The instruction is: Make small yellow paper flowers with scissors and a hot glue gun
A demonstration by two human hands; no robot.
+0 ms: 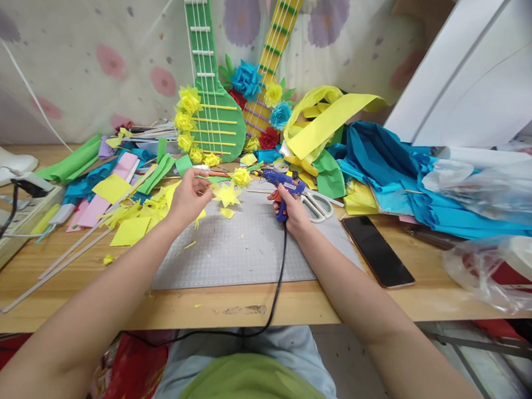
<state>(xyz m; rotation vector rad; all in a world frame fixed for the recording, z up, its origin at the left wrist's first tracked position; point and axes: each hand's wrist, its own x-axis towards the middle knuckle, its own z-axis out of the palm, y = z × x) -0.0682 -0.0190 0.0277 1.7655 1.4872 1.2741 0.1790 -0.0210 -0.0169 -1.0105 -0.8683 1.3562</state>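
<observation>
My right hand [290, 207] is wrapped round the handle of a blue hot glue gun [285, 180], whose nozzle points left over the mat. The fingers of my left hand [189, 193] are pinched together at the edge of a yellow star-shaped paper piece [227, 195]; the exact grip is partly hidden. A ruffled yellow paper flower [240, 177] sits just behind the star, near the nozzle. Below the star a small yellow paper scrap [227, 213] lies on the grey cutting mat [233, 259]. White-handled scissors [317, 206] are beside my right hand.
A green paper guitar [219, 122] and a yellow one [272, 59], both with flowers, lean at the back. Yellow paper [131, 231] lies left, blue crepe paper [382, 154] right. A phone [378, 251] lies right of the mat. The glue gun's cord [280, 280] hangs over the table edge.
</observation>
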